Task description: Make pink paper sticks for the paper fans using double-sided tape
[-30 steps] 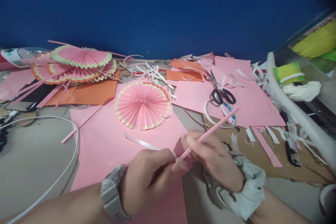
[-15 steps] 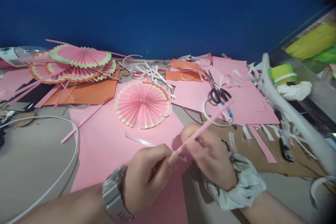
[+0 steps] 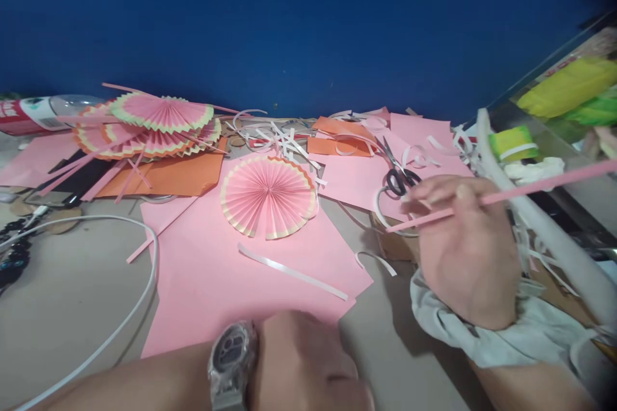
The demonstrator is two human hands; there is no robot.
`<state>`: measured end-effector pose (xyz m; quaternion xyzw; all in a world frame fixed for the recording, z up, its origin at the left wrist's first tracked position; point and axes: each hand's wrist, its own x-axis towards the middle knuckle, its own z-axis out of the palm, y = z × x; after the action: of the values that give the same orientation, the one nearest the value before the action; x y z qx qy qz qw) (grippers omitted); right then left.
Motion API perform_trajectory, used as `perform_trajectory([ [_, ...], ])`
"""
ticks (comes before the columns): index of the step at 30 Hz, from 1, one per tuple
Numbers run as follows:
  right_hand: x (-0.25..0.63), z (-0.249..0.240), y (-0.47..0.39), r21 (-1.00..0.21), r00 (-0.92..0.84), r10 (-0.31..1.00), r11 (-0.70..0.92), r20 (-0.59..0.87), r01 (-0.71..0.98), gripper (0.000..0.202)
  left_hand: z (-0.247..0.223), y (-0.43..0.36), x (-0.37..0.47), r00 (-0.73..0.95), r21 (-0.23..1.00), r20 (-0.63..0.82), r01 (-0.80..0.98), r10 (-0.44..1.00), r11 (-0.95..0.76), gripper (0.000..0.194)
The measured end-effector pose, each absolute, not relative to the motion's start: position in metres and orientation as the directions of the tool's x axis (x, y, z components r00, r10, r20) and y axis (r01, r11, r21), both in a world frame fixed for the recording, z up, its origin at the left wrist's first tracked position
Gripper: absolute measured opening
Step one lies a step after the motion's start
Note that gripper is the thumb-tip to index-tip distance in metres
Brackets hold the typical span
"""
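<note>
My right hand (image 3: 467,250), raised at the right, pinches a long thin pink paper strip (image 3: 544,185) between thumb and fingers. The strip slants up across the hand to the right edge of view. Low in front of me is my left hand (image 3: 303,363), blurred and seen from the back; its fingers are mostly hidden. Beyond it, a white ribbon strip (image 3: 294,274) lies on a large pink paper sheet (image 3: 193,289). A pleated pink paper rosette (image 3: 267,196) with a cream and orange rim rests at the sheet's far end.
Stacked pleated rosettes (image 3: 164,115) with pink strips lie at the left on orange paper (image 3: 187,170). Black-handled scissors (image 3: 398,173) sit on pink sheets at the right. A white cable (image 3: 155,257) loops at left. A bottle (image 3: 43,112) lies behind; a clear bin (image 3: 569,122) stands far right.
My hands have moved apart. The right hand has swung right and up with the pink strip, out of the left hand's grasp. My left hand has dropped lower and turned its back upward.
</note>
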<state>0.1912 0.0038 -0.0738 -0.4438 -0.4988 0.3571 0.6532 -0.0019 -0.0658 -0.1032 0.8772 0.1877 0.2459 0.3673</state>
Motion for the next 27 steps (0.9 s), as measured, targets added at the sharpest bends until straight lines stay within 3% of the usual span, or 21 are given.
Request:
perform_trajectory([
  [2, 0.185, -0.074, -0.005, -0.973, 0.083, 0.974, 0.203, 0.213, 0.109, 0.019, -0.109, -0.073, -0.001, 0.813, 0.718, 0.304, 0.146, 0.496, -0.68, 0.022],
  [4, 0.177, -0.075, -0.015, -0.909, -0.106, 0.993, 0.086, 0.046, 0.408, 0.02, -0.119, -0.079, -0.001, 0.823, 0.701, 0.341, 0.1, 0.455, -0.706, 0.015],
  [7, 0.163, -0.077, -0.029, -0.602, -0.329, 0.931, 0.172, -0.16, 0.779, 0.024, -0.131, -0.085, 0.0, 0.821, 0.636, 0.382, 0.101, 0.425, -0.765, 0.013],
  [9, 0.152, -0.081, -0.036, -0.45, -0.399, 0.884, 0.26, -0.245, 0.854, 0.022, -0.134, -0.086, 0.001, 0.832, 0.592, 0.398, 0.089, 0.386, -0.801, 0.011],
  [12, 0.141, -0.089, -0.041, -0.318, -0.439, 0.852, 0.348, -0.285, 0.882, 0.006, -0.131, -0.085, 0.002, 0.841, 0.562, 0.414, 0.064, 0.348, -0.824, 0.008],
  [17, 0.142, -0.092, -0.041, -0.191, -0.511, 0.846, 0.482, -0.152, 0.855, 0.011, -0.124, -0.082, 0.001, 0.849, 0.573, 0.409, 0.047, 0.335, -0.818, 0.011],
  [20, 0.151, -0.089, -0.043, -0.17, -0.579, 0.815, 0.574, 0.023, 0.801, 0.017, -0.122, -0.078, -0.001, 0.887, 0.577, 0.344, 0.06, 0.309, -0.814, 0.014],
  [24, 0.164, -0.085, -0.043, 0.075, -0.78, 0.534, 0.808, 0.326, 0.584, 0.028, -0.119, -0.073, -0.002, 0.942, 0.572, 0.241, 0.055, 0.231, -0.819, 0.024],
  [27, 0.172, -0.083, -0.043, 0.193, -0.84, 0.373, 0.86, 0.394, 0.472, 0.029, -0.118, -0.075, -0.002, 0.948, 0.601, 0.146, 0.143, 0.283, -0.787, 0.028],
])
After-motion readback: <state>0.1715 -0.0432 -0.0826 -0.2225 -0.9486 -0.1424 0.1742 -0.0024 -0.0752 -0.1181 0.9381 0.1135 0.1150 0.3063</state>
